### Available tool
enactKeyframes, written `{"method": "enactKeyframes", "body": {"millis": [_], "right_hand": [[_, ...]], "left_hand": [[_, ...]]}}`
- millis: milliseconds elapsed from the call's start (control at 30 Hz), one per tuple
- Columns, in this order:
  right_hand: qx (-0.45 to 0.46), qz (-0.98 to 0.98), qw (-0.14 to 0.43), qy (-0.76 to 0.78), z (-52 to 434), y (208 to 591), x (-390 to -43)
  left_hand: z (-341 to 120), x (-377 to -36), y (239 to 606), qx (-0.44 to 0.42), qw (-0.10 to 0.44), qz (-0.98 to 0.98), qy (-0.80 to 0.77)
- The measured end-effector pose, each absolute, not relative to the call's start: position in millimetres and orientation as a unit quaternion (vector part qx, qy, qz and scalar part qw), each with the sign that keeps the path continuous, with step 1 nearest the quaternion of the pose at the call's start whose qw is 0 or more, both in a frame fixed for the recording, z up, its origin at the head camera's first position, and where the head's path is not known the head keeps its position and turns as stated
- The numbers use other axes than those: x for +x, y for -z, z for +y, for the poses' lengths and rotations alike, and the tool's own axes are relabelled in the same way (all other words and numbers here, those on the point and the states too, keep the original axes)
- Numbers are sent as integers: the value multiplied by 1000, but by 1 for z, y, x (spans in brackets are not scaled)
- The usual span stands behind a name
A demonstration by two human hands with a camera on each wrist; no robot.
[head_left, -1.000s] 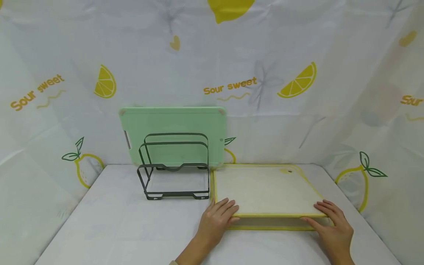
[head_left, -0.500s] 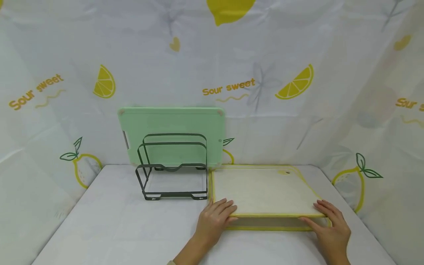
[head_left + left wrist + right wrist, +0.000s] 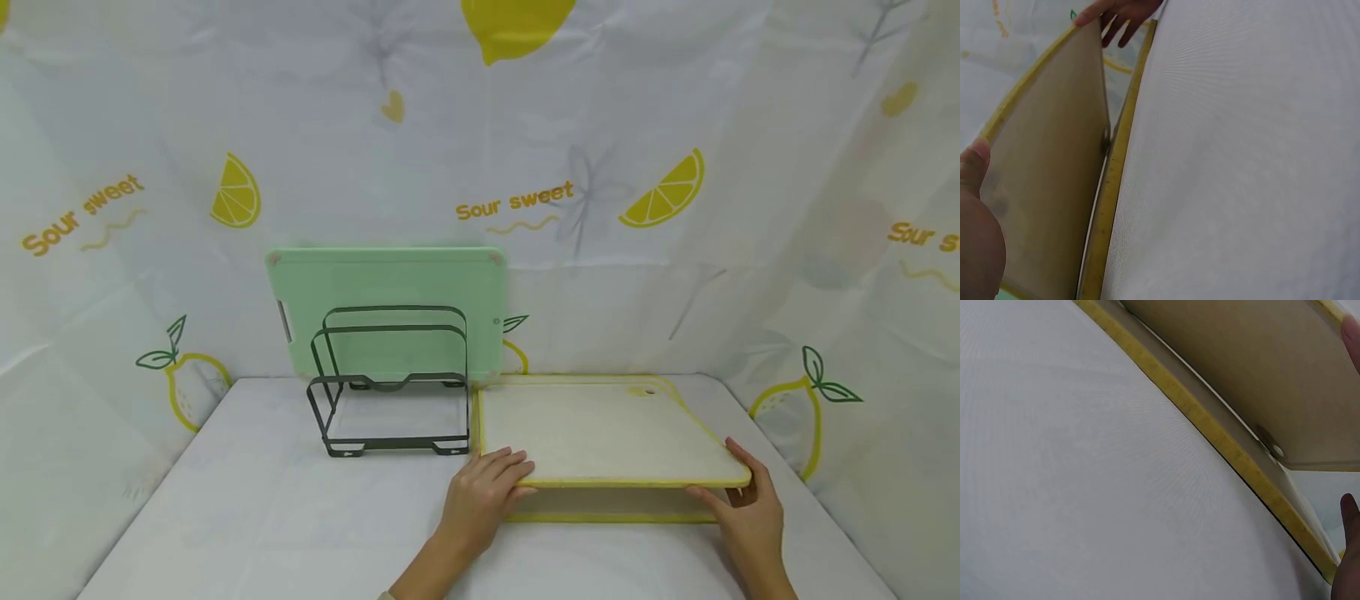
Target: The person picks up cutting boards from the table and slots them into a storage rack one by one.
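Two white cutting boards with yellow rims lie stacked on the table's right half in the head view. The upper cutting board (image 3: 600,433) is tilted, its near edge raised above the lower cutting board (image 3: 615,517). My left hand (image 3: 480,500) grips its near left corner, fingers on top and thumb at the edge. At the near right corner, my right hand (image 3: 750,508) touches the rim with its thumb (image 3: 1352,340). Its index finger extends along the right side, and the other fingers hang loosely below the corner. The left wrist view shows the wedge-shaped gap between the boards.
A dark wire rack (image 3: 397,440) stands left of the boards. Upright at its back is a green cutting board (image 3: 405,279). White cloth (image 3: 262,500) covers the table, and a lemon-printed curtain (image 3: 337,167) hangs behind and at both sides.
My right hand's fingers have slid off the upper board's top to beside and below its corner. The board's near edge has risen slightly. My left hand keeps its grip.
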State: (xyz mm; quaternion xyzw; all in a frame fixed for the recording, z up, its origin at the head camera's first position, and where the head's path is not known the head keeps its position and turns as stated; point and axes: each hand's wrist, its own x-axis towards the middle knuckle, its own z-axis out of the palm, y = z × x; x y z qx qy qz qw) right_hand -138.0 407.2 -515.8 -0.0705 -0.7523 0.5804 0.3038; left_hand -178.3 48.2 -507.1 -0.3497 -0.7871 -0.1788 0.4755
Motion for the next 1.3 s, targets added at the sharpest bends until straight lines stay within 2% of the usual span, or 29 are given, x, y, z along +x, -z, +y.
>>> {"method": "enactKeyframes", "body": {"millis": [367,700,900,1200,1300], "right_hand": [[-88,-713,330,-612,405,510,-141],[-111,-710,331,-612,405,502,-144],[-88,-696,355,-617,403,497,-146],[-110,-706,342,-610,405,483,-149],[-80,-665,365,-646,400,484,-155]], "left_hand": [[49,-174,502,-343,444,-806,187],[48,-177,496,-343,440,-806,198],[48,-177,482,-345,420,-814,206],[45,-181,460,-355,397,-828,175],[43,-183,455,-351,391,-834,169]]}}
